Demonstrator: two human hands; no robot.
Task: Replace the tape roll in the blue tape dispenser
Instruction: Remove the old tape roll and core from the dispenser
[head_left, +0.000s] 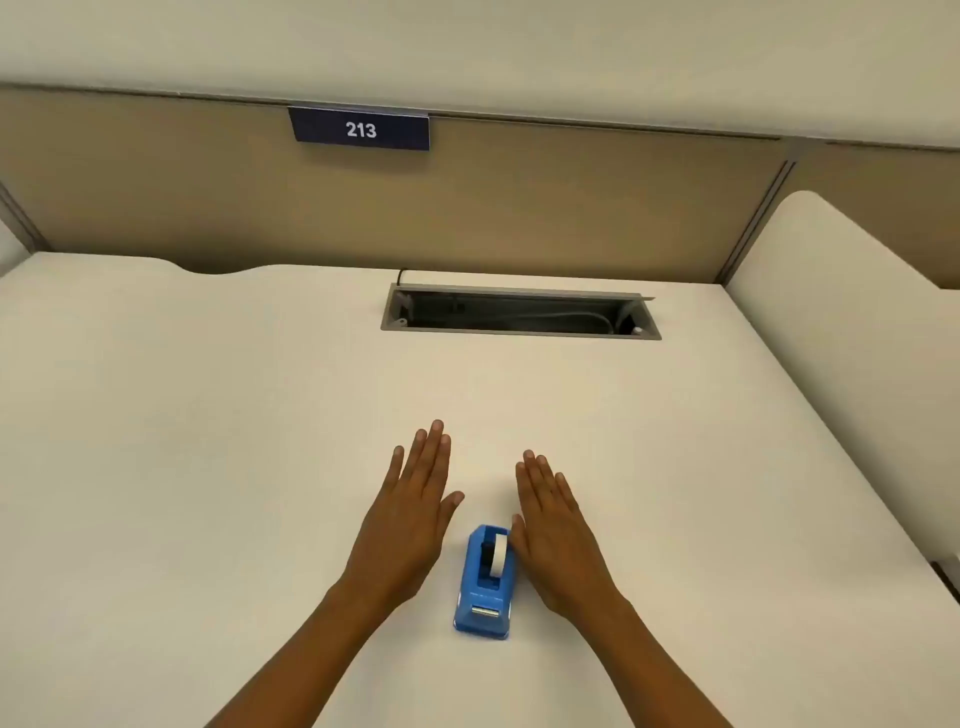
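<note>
The blue tape dispenser (483, 592) stands on the white desk (208, 441) near the front, its cutter end toward me. A white tape roll (500, 555) sits in its cradle. My left hand (410, 514) lies flat, palm down, just left of the dispenser, fingers extended and holding nothing. My right hand (558, 530) lies flat on the other side, its thumb edge close to the roll, also holding nothing. Whether that thumb touches the dispenser is unclear.
An open cable tray slot (519, 314) is cut into the desk at the back centre. A beige partition with a dark sign reading 213 (361, 130) rises behind. A second white desk surface (852, 312) adjoins on the right.
</note>
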